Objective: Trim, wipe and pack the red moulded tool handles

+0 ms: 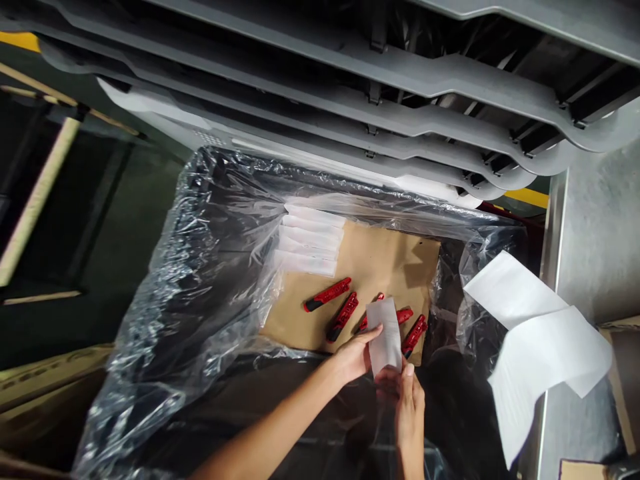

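Observation:
A thin, whitish translucent foam sheet (pixel 384 333) is held up over the bin by both hands. My left hand (pixel 356 355) pinches its left edge, thumb on the front and fingers behind. At its lower right corner, my right hand (pixel 409 390) closes on it; some fingers show faintly through. Whether anything is wrapped inside, I cannot tell. Below lie several red-and-black handle-like parts, including one at the left (pixel 327 295) and one at the right (pixel 414 335); the sheet partly covers others. A row of white wrapped packets (pixel 311 241) lies beyond them on the cardboard.
Brown cardboard (pixel 383 257) lines the floor of a bin draped in clear plastic film (pixel 165 373). Loose white foam sheets (pixel 540 347) hang over the metal surface (pixel 600 220) at the right. Stacked grey curved panels (pixel 320 73) overhang the far side.

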### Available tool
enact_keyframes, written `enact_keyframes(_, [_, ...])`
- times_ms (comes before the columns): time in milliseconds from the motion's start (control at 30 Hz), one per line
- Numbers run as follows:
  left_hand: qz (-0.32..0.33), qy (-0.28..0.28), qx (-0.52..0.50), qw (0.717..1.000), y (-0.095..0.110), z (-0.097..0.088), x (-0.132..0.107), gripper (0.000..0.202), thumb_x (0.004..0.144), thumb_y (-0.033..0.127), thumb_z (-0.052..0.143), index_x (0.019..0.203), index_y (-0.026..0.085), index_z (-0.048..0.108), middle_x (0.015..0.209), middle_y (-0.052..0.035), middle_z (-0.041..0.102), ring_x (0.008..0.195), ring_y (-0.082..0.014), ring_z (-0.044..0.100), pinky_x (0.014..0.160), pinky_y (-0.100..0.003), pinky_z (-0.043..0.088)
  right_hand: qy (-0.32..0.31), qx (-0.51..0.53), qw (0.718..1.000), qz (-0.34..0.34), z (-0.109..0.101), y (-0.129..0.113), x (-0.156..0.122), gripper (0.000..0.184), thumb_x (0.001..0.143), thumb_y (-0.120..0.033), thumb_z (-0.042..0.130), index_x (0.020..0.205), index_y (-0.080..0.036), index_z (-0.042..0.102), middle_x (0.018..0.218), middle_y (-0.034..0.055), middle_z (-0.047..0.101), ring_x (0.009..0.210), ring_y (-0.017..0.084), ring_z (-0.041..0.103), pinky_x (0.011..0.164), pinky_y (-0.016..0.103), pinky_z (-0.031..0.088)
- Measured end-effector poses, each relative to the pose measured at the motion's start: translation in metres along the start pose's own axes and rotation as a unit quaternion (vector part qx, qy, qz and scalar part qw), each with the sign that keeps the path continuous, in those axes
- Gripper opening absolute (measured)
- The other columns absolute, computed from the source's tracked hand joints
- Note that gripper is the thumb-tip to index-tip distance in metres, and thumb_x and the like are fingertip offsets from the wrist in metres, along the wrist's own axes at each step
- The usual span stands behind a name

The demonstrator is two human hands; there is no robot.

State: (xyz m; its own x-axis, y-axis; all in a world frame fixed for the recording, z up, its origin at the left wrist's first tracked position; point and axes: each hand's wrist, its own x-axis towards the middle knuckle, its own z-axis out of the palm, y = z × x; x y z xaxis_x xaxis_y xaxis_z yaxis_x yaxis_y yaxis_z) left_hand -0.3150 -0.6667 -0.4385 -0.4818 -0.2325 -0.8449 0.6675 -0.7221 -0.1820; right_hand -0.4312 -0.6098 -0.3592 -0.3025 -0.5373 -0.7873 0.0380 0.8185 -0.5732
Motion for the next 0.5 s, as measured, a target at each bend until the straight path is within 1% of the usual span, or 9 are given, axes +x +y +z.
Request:
enact_keyframes(67, [-0.014, 0.011, -0.023, 1.000, -0.002, 0.004, -0.004, 0.013, 0.088, 0.025, 0.072, 0.088, 0.012, 0.069, 0.076, -0.0058, 0.076, 0.067, -0.0177, 0.071, 0.074, -0.028, 0.055, 0.043, -0.080, 0.996, -0.019, -0.002, -0.002, -0.003, 0.083, 0.083, -0.085, 0.038, 0.110, -0.013, 0.071, 0.072, 0.0078, 0.072, 0.067, 0.023, 0.066, 0.062, 0.032, 0.051])
enact_keyframes(133, [-0.023, 0.022, -0.046, 0.998, -0.004, 0.006, -0.010, 0.012, 0.091, 0.023, 0.067, 0.093, 0.011, 0.069, 0.079, -0.0071, 0.077, 0.070, -0.0183, 0.072, 0.075, -0.028, 0.056, 0.077, -0.142, 0.986, -0.036, -0.004, -0.002, -0.005, 0.088, 0.083, -0.085, 0.038, 0.123, -0.013, 0.067, 0.069, 0.0059, 0.071, 0.067, 0.024, 0.066, 0.066, 0.033, 0.049])
enact_keyframes(200, [-0.027, 0.034, -0.064, 0.997, -0.004, 0.006, -0.014, 0.013, 0.093, 0.020, 0.063, 0.095, 0.009, 0.069, 0.082, -0.0095, 0.077, 0.071, -0.0190, 0.073, 0.077, -0.029, 0.056, 0.085, -0.169, 0.981, -0.044, -0.006, 0.000, -0.005, 0.088, 0.083, -0.084, 0.039, 0.130, -0.013, 0.062, 0.070, 0.0055, 0.072, 0.072, 0.025, 0.069, 0.068, 0.032, 0.049])
enact_keyframes(267, [-0.017, 0.051, -0.080, 0.995, 0.002, 0.001, -0.014, 0.012, 0.093, 0.017, 0.063, 0.096, 0.007, 0.069, 0.083, -0.0114, 0.076, 0.073, -0.0201, 0.073, 0.078, -0.031, 0.057, 0.077, -0.177, 0.980, -0.052, -0.009, 0.004, -0.005, 0.084, 0.085, -0.081, 0.041, 0.131, -0.014, 0.062, 0.074, 0.0063, 0.073, 0.076, 0.026, 0.070, 0.069, 0.031, 0.050])
enact_keyframes(333, [0.018, 0.084, -0.094, 0.992, 0.014, -0.009, -0.009, 0.012, 0.093, 0.018, 0.063, 0.095, 0.007, 0.068, 0.083, -0.0110, 0.075, 0.073, -0.0198, 0.072, 0.076, -0.032, 0.057, 0.073, -0.180, 0.979, -0.061, -0.012, 0.010, -0.003, 0.081, 0.085, -0.080, 0.044, 0.128, -0.014, 0.064, 0.076, 0.0070, 0.074, 0.077, 0.026, 0.071, 0.070, 0.031, 0.051])
enact_keyframes(400, [0.079, 0.135, -0.111, 0.981, 0.034, -0.023, 0.000, 0.013, 0.095, 0.022, 0.063, 0.097, 0.009, 0.067, 0.085, -0.0071, 0.073, 0.071, -0.0162, 0.069, 0.070, -0.030, 0.057, 0.066, -0.176, 0.980, -0.069, -0.015, 0.019, 0.001, 0.078, 0.083, -0.079, 0.048, 0.124, -0.015, 0.067, 0.080, 0.0078, 0.076, 0.077, 0.026, 0.072, 0.071, 0.032, 0.052])
enact_keyframes(467, [0.155, 0.193, -0.132, 0.960, 0.059, -0.040, 0.010, 0.017, 0.097, 0.028, 0.062, 0.104, 0.012, 0.065, 0.090, -0.0030, 0.070, 0.069, -0.0121, 0.065, 0.065, -0.026, 0.056, 0.053, -0.169, 0.981, -0.075, -0.017, 0.028, 0.003, 0.074, 0.080, -0.079, 0.054, 0.119, -0.017, 0.070, 0.087, 0.0088, 0.077, 0.079, 0.026, 0.073, 0.071, 0.032, 0.054])
enact_keyframes(500, [0.191, 0.219, -0.144, 0.946, 0.072, -0.048, 0.015, 0.019, 0.097, 0.030, 0.062, 0.107, 0.013, 0.064, 0.094, -0.0026, 0.069, 0.071, -0.0115, 0.064, 0.064, -0.026, 0.056, 0.050, -0.166, 0.981, -0.081, -0.018, 0.033, 0.004, 0.073, 0.080, -0.078, 0.055, 0.117, -0.018, 0.072, 0.090, 0.0090, 0.078, 0.079, 0.026, 0.073, 0.071, 0.032, 0.055])
